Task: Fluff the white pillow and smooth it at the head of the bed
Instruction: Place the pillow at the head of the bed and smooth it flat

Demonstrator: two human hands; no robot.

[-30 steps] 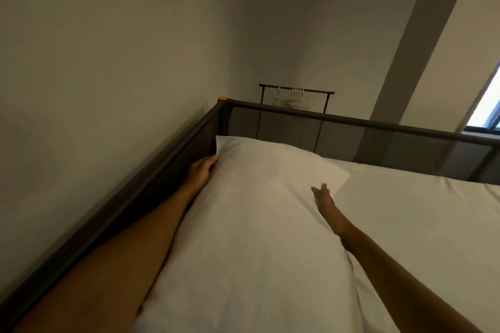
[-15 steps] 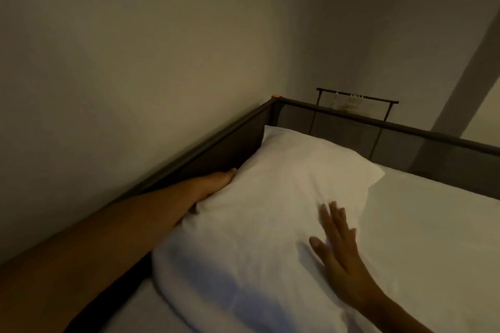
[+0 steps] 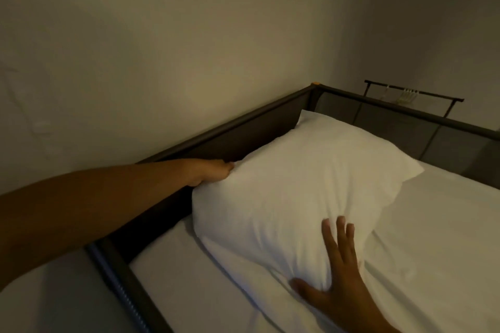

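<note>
The white pillow (image 3: 303, 184) lies on the white sheet (image 3: 438, 238) in the far left corner of the bed, against the dark frame. My left hand (image 3: 209, 171) has its fingers closed on the pillow's left edge, next to the side rail. My right hand (image 3: 336, 276) lies flat on the pillow's near right part, fingers spread and pressing into the fabric. Creases run through the pillowcase around that hand.
A dark metal bed rail (image 3: 216, 138) runs along the wall on the left and another (image 3: 405, 111) across the head. Beyond the head rail stands a black clothes rack (image 3: 414, 93) with pale hangers. A plain wall rises close on the left.
Both hands have slid back along the pillow toward me. My left hand went from lying flat at the side to pinching the edge. The view has swung left and pulled back.
</note>
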